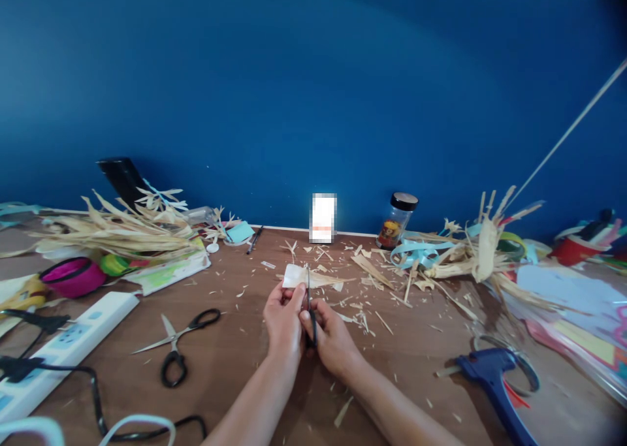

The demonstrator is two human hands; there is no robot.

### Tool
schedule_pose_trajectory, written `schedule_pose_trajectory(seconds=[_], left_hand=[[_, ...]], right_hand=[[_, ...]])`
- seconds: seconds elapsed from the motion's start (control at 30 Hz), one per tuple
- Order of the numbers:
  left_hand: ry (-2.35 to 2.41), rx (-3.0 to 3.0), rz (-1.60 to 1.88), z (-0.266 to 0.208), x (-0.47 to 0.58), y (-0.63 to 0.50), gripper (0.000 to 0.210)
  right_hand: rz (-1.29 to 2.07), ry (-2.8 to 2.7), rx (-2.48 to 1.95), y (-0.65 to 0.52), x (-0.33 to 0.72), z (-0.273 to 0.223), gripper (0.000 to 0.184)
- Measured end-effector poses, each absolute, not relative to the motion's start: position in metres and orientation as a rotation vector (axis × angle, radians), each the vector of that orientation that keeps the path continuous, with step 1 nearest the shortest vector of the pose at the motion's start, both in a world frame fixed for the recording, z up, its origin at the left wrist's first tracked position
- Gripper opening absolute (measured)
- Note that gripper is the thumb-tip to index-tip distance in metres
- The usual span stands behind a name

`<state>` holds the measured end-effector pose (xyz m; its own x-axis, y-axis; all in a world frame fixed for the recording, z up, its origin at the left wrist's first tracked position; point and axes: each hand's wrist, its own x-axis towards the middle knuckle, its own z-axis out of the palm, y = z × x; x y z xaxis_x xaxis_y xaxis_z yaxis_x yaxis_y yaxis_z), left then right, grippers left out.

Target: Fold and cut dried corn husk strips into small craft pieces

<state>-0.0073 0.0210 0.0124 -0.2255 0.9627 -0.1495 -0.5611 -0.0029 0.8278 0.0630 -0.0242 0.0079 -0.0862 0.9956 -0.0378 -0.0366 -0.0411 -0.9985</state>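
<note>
My left hand (pixel 284 315) is closed, pinching a white piece of paper (pixel 294 276) between thumb and fingers. A strip of dried corn husk (pixel 321 279) stretches to the right from behind the paper; I cannot tell whether the two are joined. Black-handled scissors (pixel 313 334) are gripped in my right hand (pixel 333 335), blades pointing away from me and upright across the paper and husk. The two hands nearly touch. Small husk scraps (pixel 362 318) lie scattered around them on the brown table (pixel 240 381).
Open scissors (pixel 174 341) lie at left, beside a white power strip (pixel 73 341) with black cables. Husk bundles (pixel 117 227) stand back left and right. A lidded jar (pixel 396 221) is by the blue wall (pixel 313 106). A blue glue gun (pixel 494 381) rests front right.
</note>
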Motion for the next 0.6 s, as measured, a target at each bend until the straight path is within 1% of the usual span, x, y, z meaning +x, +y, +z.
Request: schedule_pose_trajectory(seconds=[0.17,0.27,0.33,0.43,0.6], left_hand=[[0.989,0.558,1.559,0.014,-0.01,0.022,0.027],[1.014,0.539,1.576,0.015,-0.015,0.027,0.026],[1.001,0.519,1.618,0.017,-0.018,0.03,0.024],[0.969,0.479,1.678,0.02,-0.021,0.034,0.021],[0.932,0.432,1.708,0.021,-0.02,0.036,0.024]], right_hand=[[1.342,-1.259,-1.19,-0.024,0.064,0.01,0.023],[1.362,-1.342,-1.202,-0.023,0.073,0.015,0.029],[1.294,-1.418,-1.259,-0.021,0.086,0.019,0.034],[1.108,-1.557,-1.363,-0.015,0.109,0.025,0.028],[0.96,-1.606,-1.48,-0.007,0.139,0.03,0.03]])
